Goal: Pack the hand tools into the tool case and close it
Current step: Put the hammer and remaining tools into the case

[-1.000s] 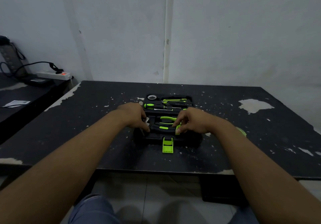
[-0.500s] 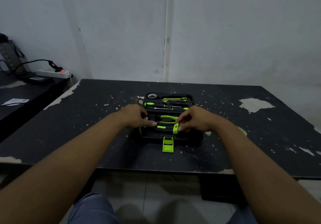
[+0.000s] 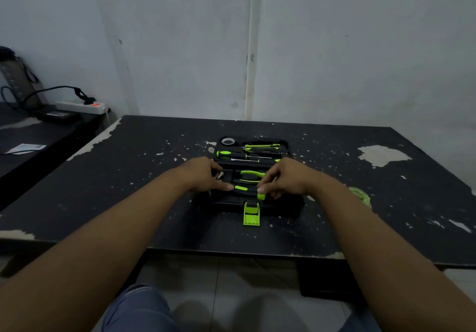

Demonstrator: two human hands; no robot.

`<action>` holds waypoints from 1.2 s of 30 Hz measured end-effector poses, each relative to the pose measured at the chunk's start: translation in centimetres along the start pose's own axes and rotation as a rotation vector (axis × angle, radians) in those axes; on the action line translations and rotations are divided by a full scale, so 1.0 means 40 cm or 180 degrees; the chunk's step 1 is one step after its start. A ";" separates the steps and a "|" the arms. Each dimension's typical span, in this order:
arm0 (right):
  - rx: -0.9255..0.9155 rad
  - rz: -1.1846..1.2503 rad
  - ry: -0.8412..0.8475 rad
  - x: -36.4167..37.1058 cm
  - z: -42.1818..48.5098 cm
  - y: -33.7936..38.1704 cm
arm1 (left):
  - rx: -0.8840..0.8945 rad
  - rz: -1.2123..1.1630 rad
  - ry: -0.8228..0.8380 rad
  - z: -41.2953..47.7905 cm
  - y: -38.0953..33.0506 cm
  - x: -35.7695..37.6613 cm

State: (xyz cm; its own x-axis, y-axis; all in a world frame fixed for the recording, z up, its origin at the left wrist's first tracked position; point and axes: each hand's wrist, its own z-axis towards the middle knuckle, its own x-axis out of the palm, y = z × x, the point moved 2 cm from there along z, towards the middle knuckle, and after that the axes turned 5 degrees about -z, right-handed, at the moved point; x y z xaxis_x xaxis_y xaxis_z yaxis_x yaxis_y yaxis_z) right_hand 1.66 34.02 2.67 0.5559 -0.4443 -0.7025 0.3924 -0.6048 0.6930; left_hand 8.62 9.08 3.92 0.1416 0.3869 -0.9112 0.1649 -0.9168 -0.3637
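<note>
A black tool case lies open and flat on the table, its green latch hanging over the near edge. The far half holds a tape roll, a green-handled screwdriver and other tools. In the near half lie green-handled pliers and a hammer with a black and green handle. My left hand grips the hammer's head end, which it mostly hides. My right hand pinches the green butt of the handle. The hammer lies across the near half.
The black table has chipped paint and a front edge close to me. A greenish round object lies right of my right wrist. A second table at the left carries a power strip and cables. The wall stands behind.
Both hands have lowered the hammer and turned it flatter across the near half of the case; my left fingertip now rests on the handle. The view has shifted slightly.
</note>
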 end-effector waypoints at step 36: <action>-0.0417 -0.0773 -0.0300 0.023 -0.014 0.007 | -0.0299 -0.0302 0.0205 -0.005 0.002 -0.027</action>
State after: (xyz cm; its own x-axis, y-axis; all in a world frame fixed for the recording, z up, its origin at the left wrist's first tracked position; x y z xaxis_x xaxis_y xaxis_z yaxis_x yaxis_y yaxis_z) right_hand 2.68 33.80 2.32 0.3661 -0.3601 -0.8581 0.6004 -0.6131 0.5134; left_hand 8.67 8.61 4.93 0.1830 0.4798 -0.8581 0.2707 -0.8637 -0.4251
